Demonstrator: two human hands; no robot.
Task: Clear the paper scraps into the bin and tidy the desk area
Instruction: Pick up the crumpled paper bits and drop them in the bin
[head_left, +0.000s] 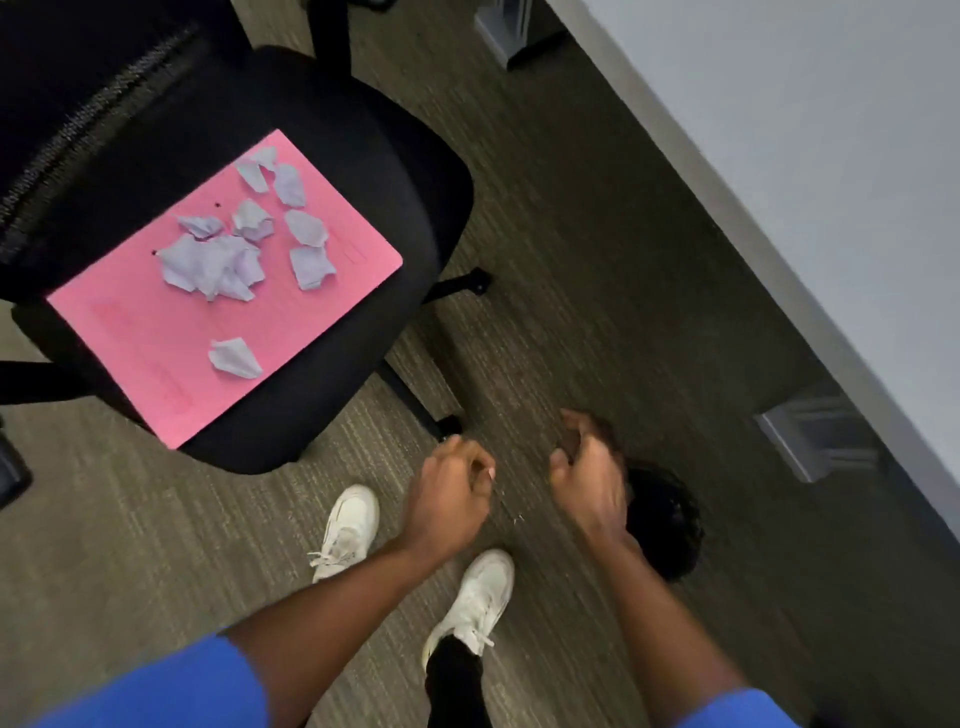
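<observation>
Head view. Scraps, pale lilac and crumpled, lie on a pink folder resting flat on a black chair seat. Most cluster near the folder's middle; one sits apart toward its near edge. None shows on the carpet.

Left hand hangs low over the carpet, fingers curled loosely inward; whether it pinches anything cannot be told, blur hides it. Right hand is beside it, fingers half-curled, apparently empty. Neither touches the folder.

A dark round shape sits on the carpet behind the right hand, possibly the bin; too dim to be sure. The desk edge runs along the right.

Judgement: scraps not yet cleared. Best handled by lifting the folder as a tray, both hands on opposite edges, kept level, since the scraps are light and slide off easily. Bow the folder slightly into a chute, then tip over the bin mouth.
</observation>
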